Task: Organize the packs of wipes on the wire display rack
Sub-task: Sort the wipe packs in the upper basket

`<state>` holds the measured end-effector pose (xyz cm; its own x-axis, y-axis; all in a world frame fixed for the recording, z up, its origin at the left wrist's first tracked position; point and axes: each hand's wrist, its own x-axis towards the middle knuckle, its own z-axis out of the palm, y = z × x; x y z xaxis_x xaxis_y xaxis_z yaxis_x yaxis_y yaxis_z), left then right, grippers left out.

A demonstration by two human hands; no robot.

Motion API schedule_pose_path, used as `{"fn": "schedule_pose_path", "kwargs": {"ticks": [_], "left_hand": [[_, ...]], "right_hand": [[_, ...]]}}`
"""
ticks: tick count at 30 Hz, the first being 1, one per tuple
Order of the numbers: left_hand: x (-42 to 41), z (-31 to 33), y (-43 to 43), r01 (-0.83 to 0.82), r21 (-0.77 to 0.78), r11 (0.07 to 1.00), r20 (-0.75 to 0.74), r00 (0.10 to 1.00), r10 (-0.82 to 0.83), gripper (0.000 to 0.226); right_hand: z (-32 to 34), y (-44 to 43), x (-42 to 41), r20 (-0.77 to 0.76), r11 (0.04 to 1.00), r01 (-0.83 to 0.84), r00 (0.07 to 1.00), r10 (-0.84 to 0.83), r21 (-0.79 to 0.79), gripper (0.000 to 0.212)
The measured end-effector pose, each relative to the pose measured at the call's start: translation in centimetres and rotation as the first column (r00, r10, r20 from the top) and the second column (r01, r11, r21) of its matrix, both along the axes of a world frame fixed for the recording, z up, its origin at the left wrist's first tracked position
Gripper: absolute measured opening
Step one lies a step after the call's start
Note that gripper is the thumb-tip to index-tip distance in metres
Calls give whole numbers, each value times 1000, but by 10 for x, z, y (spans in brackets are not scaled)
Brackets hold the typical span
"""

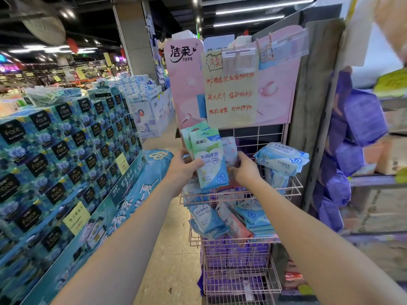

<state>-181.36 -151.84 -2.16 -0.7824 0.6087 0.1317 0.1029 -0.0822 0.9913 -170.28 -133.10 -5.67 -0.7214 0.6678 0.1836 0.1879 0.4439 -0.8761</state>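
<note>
Both your hands hold wipes at the pink wire rack [295, 188].
Your left hand [182, 167] grips upright green-blue packs [209, 159] over the top basket; your right hand [245, 169] fingers close on a pink pack [230, 150] beside them.

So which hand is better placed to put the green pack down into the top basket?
Probably the left hand: it grips the green pack above the top basket. The right hand is on the pinkish pack behind it.
</note>
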Motion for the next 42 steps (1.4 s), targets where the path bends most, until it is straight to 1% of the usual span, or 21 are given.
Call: {"fn": "schedule_pose_path", "kwargs": {"ticks": [4, 6, 8, 10, 12, 13, 16, 18, 20, 22, 25, 26, 28, 29, 30, 32, 34, 37, 42], "left_hand": [[-4, -1, -4, -27, -13, 1000, 13, 1000, 27, 32], [-5, -1, -6, -32, -4, 999, 12, 999, 32, 33], [-5, 1, -8, -23, 12, 1000, 11, 1000, 23, 36], [-4, 2, -8, -13, 18, 1000, 12, 1000, 12, 38], [-3, 1, -8, -2, 1, 1000, 6, 1000, 2, 40], [-2, 1, -8, 4, -7, 1000, 7, 1000, -4, 43], [-1, -4, -6, 13, -28, 1000, 20, 1000, -12, 48], [-2, -7, -4, 10, -40, 999, 15, 1000, -10, 46], [-2, -7, -1, 13, -60, 998, -3, 1000, -13, 45], [0, -6, 4, 15, -71, 997, -16, 1000, -16, 43], [5, -5, 15, 16, -58, 998, -5, 1000, -16, 38], [7, -5, 19, 20, -52, 998, -2, 1000, -20, 35], [12, -6, 27, 20, -44, 999, -11, 1000, -21, 33], [15, -6, 30, 15, -39, 999, -21, 1000, -15, 32], [17, -6, 34, 11, -35, 999, -29, 999, -12, 33], [22, -6, 39, 18, -36, 999, -43, 999, -19, 33], [24, -5, 42, 39, -48, 998, -68, 997, -43, 35], [27, -2, 45, 82, -84, 993, -151, 984, -94, 37], [37, 1, 57, 73, -177, 982, -243, 963, -115, 43]], "right_hand": [[7, -5, -1, -100, 994, -76, 993, 68, -73, 39], [12, -6, -1, -161, 985, -108, 983, 86, -131, 36], [16, -9, -3, -186, 976, -125, 978, 91, -181, 33], [13, -11, -6, -133, 978, -120, 986, 98, -170, 37], [6, -12, -7, -32, 989, -92, 995, 89, -114, 46], [3, -12, -7, -4, 991, -77, 997, 77, -112, 52], [2, -7, -6, 21, 986, -73, 997, 77, -149, 70], [5, -3, -4, 40, 985, -87, 995, 94, -149, 77], [6, 1, -1, 14, 974, -98, 995, 103, -205, 73], [8, 2, 5, -42, 962, -92, 996, 84, -258, 64], [18, -4, 15, -123, 969, -12, 992, -19, -245, 51], [21, -7, 18, -155, 966, -12, 987, -30, -260, 48], [26, -15, 23, -217, 948, -103, 975, 37, -302, 44], [26, -19, 26, -231, 942, -166, 968, 99, -292, 42], [26, -20, 29, -225, 945, -210, 962, 154, -250, 42], [23, -20, 37, -206, 962, -230, 958, 198, -146, 47], [20, -15, 45, -216, 974, -201, 960, 176, -100, 51], [16, -11, 52, -207, 993, -103, 974, 90, -54, 53], [12, -11, 60, -238, 998, 36, 970, -46, -46, 54]]}}
